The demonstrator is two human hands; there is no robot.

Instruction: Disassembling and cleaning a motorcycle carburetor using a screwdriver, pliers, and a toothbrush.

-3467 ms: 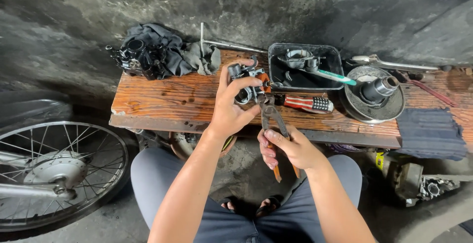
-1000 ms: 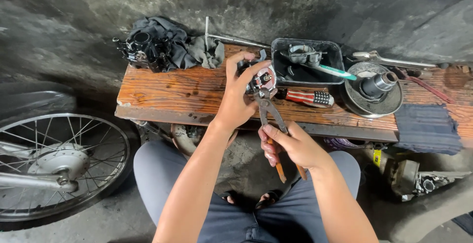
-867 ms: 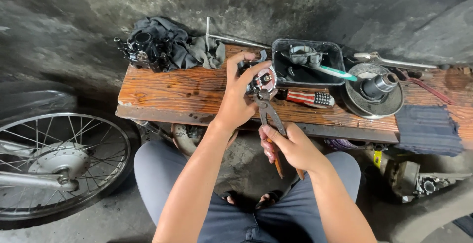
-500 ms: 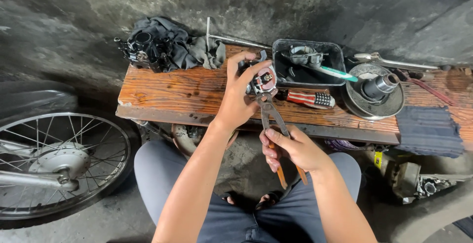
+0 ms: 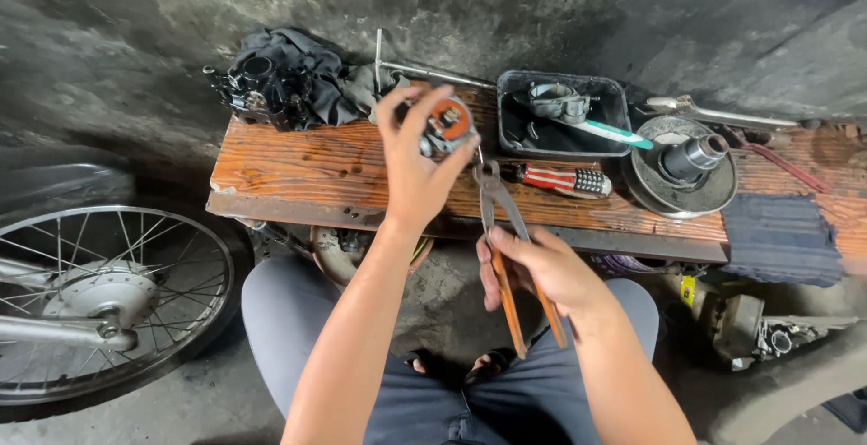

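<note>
Up in left hand (pinched) metal part; pliers right hand.

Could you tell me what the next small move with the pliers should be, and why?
Probably bring the pliers up to the small round metal part. The left hand holds that part raised above the wooden bench, while the right hand grips the pliers by their orange handles, nose just below the part and not touching it.
</note>
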